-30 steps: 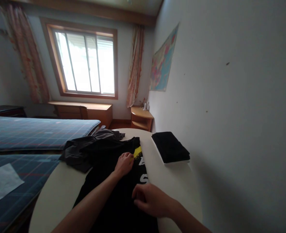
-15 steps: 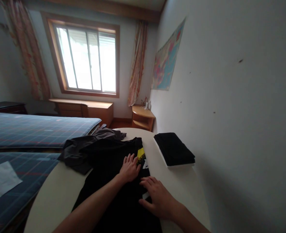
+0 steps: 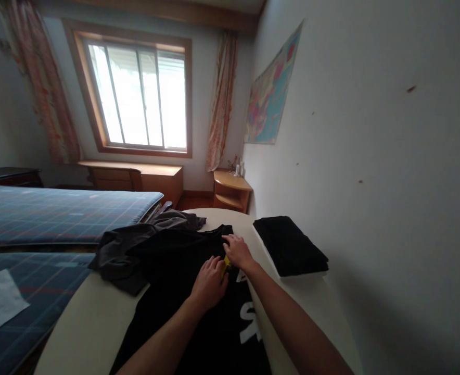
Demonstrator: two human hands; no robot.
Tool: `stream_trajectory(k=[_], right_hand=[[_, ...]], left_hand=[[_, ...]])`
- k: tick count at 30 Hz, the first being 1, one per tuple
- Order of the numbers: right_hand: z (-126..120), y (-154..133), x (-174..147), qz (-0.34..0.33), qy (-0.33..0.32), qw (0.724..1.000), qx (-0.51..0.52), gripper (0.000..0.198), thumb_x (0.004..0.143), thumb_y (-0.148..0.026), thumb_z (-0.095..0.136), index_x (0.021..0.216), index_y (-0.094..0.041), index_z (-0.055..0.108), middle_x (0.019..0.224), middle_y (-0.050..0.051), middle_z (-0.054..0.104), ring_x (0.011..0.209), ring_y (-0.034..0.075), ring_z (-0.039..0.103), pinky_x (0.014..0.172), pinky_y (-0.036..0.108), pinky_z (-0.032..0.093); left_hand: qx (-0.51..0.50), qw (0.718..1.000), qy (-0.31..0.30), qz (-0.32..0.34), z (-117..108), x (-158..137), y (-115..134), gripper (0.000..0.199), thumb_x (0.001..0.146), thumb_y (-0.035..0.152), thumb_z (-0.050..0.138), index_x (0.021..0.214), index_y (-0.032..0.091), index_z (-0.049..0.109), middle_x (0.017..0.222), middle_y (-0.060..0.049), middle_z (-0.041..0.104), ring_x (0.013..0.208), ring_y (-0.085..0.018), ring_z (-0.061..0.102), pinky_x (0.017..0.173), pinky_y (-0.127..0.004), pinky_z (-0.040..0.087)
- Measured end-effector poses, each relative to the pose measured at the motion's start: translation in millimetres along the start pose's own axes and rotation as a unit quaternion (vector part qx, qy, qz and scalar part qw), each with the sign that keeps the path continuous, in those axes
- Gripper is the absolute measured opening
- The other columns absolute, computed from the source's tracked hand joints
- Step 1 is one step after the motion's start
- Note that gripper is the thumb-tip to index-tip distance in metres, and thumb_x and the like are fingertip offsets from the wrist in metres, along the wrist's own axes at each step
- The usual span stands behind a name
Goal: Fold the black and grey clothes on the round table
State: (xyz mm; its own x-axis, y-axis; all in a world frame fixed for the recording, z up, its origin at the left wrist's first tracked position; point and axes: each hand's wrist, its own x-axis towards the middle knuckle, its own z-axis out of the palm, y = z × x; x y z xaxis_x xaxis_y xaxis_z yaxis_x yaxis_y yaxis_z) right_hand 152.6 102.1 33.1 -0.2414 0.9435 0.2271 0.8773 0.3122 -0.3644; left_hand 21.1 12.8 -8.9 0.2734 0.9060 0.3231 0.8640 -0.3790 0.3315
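Your left hand (image 3: 209,281) rested on the black shirt (image 3: 175,312) beside its yellow patch (image 3: 226,262), fingers bent over the cloth, and your right hand (image 3: 238,251) was at the shirt's printed edge just below the collar, its fingers bent too; whether either one was pinching fabric, you could not have told from this view. The shirt lay lengthwise on the round pale table (image 3: 74,323), its white lettering (image 3: 249,323) beneath your right forearm, with a rumpled grey garment (image 3: 116,255) against its left side and folded black cloth (image 3: 290,245) apart on its right.
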Motion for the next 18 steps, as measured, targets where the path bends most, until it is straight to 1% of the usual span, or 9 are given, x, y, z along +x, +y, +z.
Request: stream_trajectory(k=[4, 6, 9, 13, 18], right_hand=[[20.2, -2.1, 30.5, 0.045, -0.003, 0.999, -0.014, 0.043, 0.095, -0.034, 0.047, 0.136, -0.025, 0.058, 0.147, 0.011, 0.049, 0.131, 0.029, 0.044, 0.105, 0.043, 0.035], [28.6, -1.9, 38.3, 0.061, -0.004, 0.998, -0.016, 0.043, 0.096, -0.035, 0.046, 0.135, -0.024, 0.058, 0.147, 0.011, 0.05, 0.132, 0.031, 0.043, 0.104, 0.045, 0.036], [37.5, -2.3, 44.9, 0.069, -0.003, 0.998, -0.008, 0.042, 0.095, -0.031, 0.046, 0.133, -0.02, 0.059, 0.144, 0.012, 0.053, 0.133, 0.031, 0.04, 0.105, 0.046, 0.035], [43.2, -4.3, 51.0, 0.046, 0.007, 0.999, 0.022, 0.043, 0.095, -0.026, 0.043, 0.135, -0.017, 0.057, 0.144, 0.011, 0.053, 0.135, 0.027, 0.039, 0.111, 0.042, 0.032], [47.4, 0.3, 58.1, -0.024, -0.014, 0.996, 0.082, 0.046, 0.095, -0.023, 0.045, 0.139, -0.013, 0.053, 0.148, 0.012, 0.049, 0.137, 0.02, 0.042, 0.115, 0.031, 0.028]], left_hand=[[-0.015, 1.0, -0.004, 0.007, -0.6, -1.3, -4.3, 0.042, 0.092, 0.028, 0.044, 0.129, 0.013, 0.056, 0.141, -0.014, 0.055, 0.138, -0.028, 0.043, 0.116, -0.044, 0.032], [-0.02, 1.0, -0.002, 0.004, -1.0, -1.8, -4.4, 0.043, 0.092, 0.027, 0.044, 0.13, 0.012, 0.056, 0.142, -0.014, 0.055, 0.138, -0.029, 0.043, 0.117, -0.044, 0.032], [-0.029, 1.0, -0.003, -0.001, -3.0, -1.9, -2.7, 0.043, 0.092, 0.028, 0.044, 0.129, 0.012, 0.057, 0.141, -0.014, 0.055, 0.138, -0.029, 0.042, 0.117, -0.045, 0.032], [-0.036, 0.999, -0.004, -0.007, -6.4, -1.6, -0.1, 0.042, 0.09, 0.027, 0.045, 0.128, 0.013, 0.058, 0.141, -0.013, 0.055, 0.138, -0.029, 0.042, 0.117, -0.045, 0.032], [-0.042, 0.999, -0.004, -0.009, -5.8, -2.1, 0.1, 0.041, 0.091, 0.027, 0.044, 0.128, 0.014, 0.057, 0.141, -0.014, 0.055, 0.139, -0.029, 0.041, 0.117, -0.046, 0.031]])
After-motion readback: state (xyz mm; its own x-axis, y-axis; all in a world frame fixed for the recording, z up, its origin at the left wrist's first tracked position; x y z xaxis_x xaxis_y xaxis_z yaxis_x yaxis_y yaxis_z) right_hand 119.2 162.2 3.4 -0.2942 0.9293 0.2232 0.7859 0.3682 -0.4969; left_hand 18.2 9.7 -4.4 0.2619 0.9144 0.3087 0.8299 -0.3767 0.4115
